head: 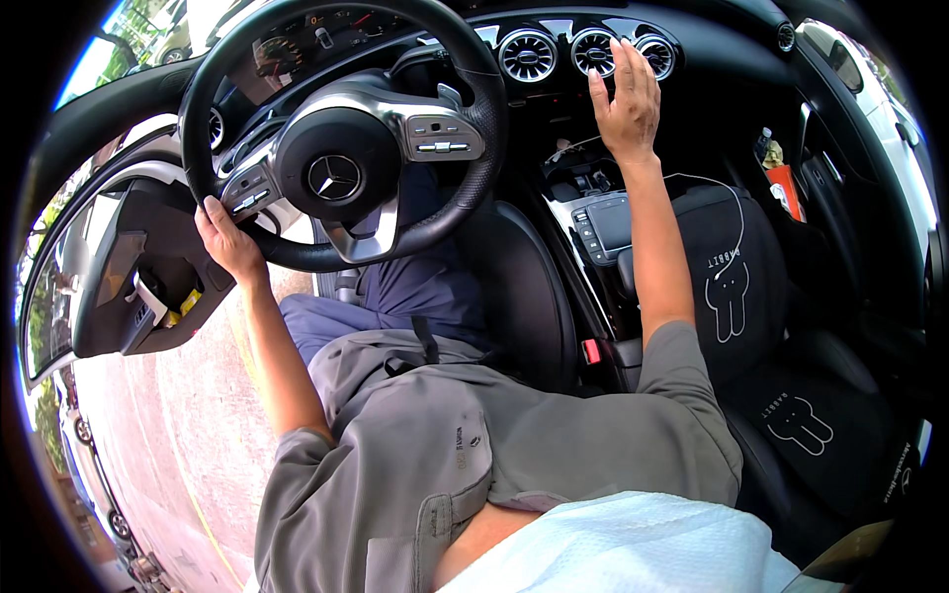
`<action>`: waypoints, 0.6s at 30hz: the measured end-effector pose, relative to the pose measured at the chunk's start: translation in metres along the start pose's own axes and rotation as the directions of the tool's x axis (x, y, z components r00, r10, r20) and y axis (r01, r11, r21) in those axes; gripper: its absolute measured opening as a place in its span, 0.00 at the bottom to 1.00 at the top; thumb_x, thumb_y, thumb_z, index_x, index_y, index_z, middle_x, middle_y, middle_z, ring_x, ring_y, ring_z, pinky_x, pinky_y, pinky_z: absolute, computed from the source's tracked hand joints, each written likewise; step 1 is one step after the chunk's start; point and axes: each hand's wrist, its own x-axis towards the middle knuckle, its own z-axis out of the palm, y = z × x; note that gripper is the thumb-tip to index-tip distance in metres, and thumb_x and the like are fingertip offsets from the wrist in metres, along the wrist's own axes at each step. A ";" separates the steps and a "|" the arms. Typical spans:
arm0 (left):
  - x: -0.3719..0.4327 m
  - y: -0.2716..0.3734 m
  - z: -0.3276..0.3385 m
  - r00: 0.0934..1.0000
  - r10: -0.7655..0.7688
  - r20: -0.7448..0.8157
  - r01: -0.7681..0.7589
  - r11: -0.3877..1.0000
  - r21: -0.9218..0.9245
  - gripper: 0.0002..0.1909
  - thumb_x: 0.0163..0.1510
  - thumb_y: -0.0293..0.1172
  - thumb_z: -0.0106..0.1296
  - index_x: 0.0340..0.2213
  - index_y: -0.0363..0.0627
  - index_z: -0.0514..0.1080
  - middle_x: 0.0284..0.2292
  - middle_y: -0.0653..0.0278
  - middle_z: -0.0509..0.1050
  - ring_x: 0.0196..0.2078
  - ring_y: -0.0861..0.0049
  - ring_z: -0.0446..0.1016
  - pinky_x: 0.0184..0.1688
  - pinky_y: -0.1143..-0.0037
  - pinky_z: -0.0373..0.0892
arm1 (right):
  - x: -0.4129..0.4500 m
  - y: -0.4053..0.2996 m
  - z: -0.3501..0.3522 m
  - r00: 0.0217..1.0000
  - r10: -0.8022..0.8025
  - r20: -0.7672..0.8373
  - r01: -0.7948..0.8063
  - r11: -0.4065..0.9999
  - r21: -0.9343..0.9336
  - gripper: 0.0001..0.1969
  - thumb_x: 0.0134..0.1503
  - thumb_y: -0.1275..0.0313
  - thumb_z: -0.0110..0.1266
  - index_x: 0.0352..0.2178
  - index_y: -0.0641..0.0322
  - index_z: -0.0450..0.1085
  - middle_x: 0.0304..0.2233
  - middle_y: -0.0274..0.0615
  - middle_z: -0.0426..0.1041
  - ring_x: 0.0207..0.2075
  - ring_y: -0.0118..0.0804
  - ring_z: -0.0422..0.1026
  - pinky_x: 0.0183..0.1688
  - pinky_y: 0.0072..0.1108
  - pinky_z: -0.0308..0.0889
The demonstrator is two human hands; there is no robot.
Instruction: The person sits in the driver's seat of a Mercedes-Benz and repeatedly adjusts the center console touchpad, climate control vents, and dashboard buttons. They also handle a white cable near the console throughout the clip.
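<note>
My left hand (228, 246) holds the lower left of the rim of a black leather Mercedes-Benz steering wheel (474, 181), with the thumb on top and the other fingers mostly hidden behind. Raised in front of the dashboard, my right hand (630, 107) has nothing in it; its thumb stands apart from the fingers. From this view the fingertips overlap the round air vents (528, 56), and I cannot tell whether they touch. Below that hand lies the centre console with a black touchpad (606, 224). Behind the wheel, the instrument cluster (308, 55) is lit.
The driver's door (167, 326) is open over pale pavement (163, 437). A white cable (734, 194) trails across the black passenger seat (764, 296). The passenger door pocket holds a bottle (763, 141) and an orange-red packet (787, 191). A red seat-belt buckle (591, 351) is beside the driver's seat.
</note>
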 end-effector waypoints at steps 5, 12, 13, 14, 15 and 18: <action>0.000 -0.002 -0.001 1.000 -0.002 0.012 0.002 1.000 -0.006 0.20 0.68 0.45 0.40 0.36 0.38 0.68 0.28 0.72 0.66 0.31 0.87 0.61 0.35 0.83 0.61 | 0.001 -0.001 0.001 1.000 -0.005 -0.011 0.005 1.000 -0.001 0.25 0.60 0.60 0.52 0.55 0.57 0.65 0.55 0.45 0.67 0.56 0.46 0.66 0.58 0.35 0.61; 0.000 -0.002 0.000 1.000 -0.013 0.008 0.014 1.000 -0.016 0.20 0.68 0.46 0.40 0.38 0.38 0.69 0.28 0.73 0.66 0.30 0.88 0.60 0.34 0.83 0.60 | -0.001 0.003 0.002 1.000 0.010 -0.013 -0.010 1.000 -0.028 0.25 0.63 0.58 0.50 0.56 0.58 0.64 0.56 0.45 0.67 0.58 0.46 0.65 0.60 0.34 0.60; 0.000 -0.002 0.000 1.000 -0.016 0.007 0.017 1.000 -0.018 0.20 0.68 0.46 0.40 0.38 0.38 0.69 0.28 0.73 0.66 0.30 0.88 0.60 0.34 0.83 0.60 | -0.001 0.003 0.001 1.000 0.010 -0.013 -0.011 1.000 -0.019 0.25 0.63 0.58 0.50 0.56 0.58 0.64 0.56 0.44 0.67 0.58 0.46 0.65 0.60 0.34 0.60; -0.001 -0.002 -0.001 1.000 -0.019 0.006 0.019 1.000 -0.020 0.20 0.68 0.46 0.40 0.38 0.37 0.69 0.28 0.73 0.66 0.29 0.88 0.60 0.33 0.83 0.60 | -0.002 0.002 0.001 1.000 0.011 -0.013 -0.011 1.000 -0.011 0.25 0.62 0.58 0.50 0.57 0.58 0.64 0.56 0.44 0.67 0.58 0.46 0.65 0.60 0.34 0.60; 0.000 -0.002 -0.001 1.000 -0.024 0.007 0.024 1.000 -0.020 0.20 0.68 0.46 0.40 0.38 0.38 0.69 0.27 0.73 0.66 0.29 0.88 0.60 0.33 0.84 0.60 | -0.001 0.000 0.000 1.000 0.012 -0.013 -0.012 1.000 -0.001 0.25 0.62 0.58 0.50 0.57 0.58 0.64 0.56 0.44 0.67 0.58 0.45 0.65 0.60 0.34 0.60; 0.000 0.001 -0.001 0.999 -0.038 0.009 0.038 0.999 -0.014 0.19 0.68 0.45 0.40 0.37 0.39 0.68 0.27 0.73 0.67 0.29 0.88 0.62 0.32 0.84 0.60 | -0.001 0.003 0.000 1.000 -0.001 -0.020 0.001 1.000 -0.023 0.24 0.62 0.58 0.50 0.57 0.58 0.64 0.56 0.44 0.68 0.58 0.45 0.65 0.60 0.34 0.60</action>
